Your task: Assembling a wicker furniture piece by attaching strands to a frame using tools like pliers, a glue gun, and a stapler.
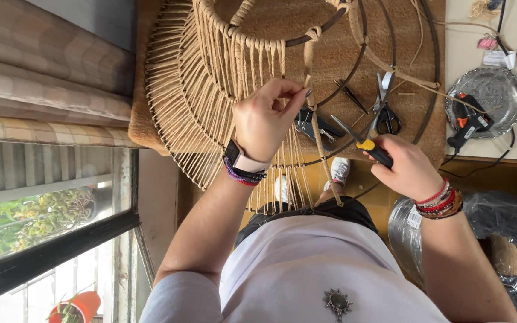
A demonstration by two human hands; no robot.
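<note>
A round metal frame wrapped with tan cord [210, 78] rests on a brown mat [342, 54]. My left hand [267, 119] pinches a strand of the tan cord [313, 113] where it meets a dark metal ring [336, 90]. My right hand [405, 167] grips pliers with a yellow and black handle [369, 146], jaws pointing toward the cord. Both wrists wear bracelets, and the left one has a watch.
Scissors [384, 101] and a dark clip tool [315, 125] lie on the mat. A glue gun [468, 122] sits on a silver tray [492, 90] at the right. A plastic-wrapped bundle [504, 239] is lower right; a window is at the left.
</note>
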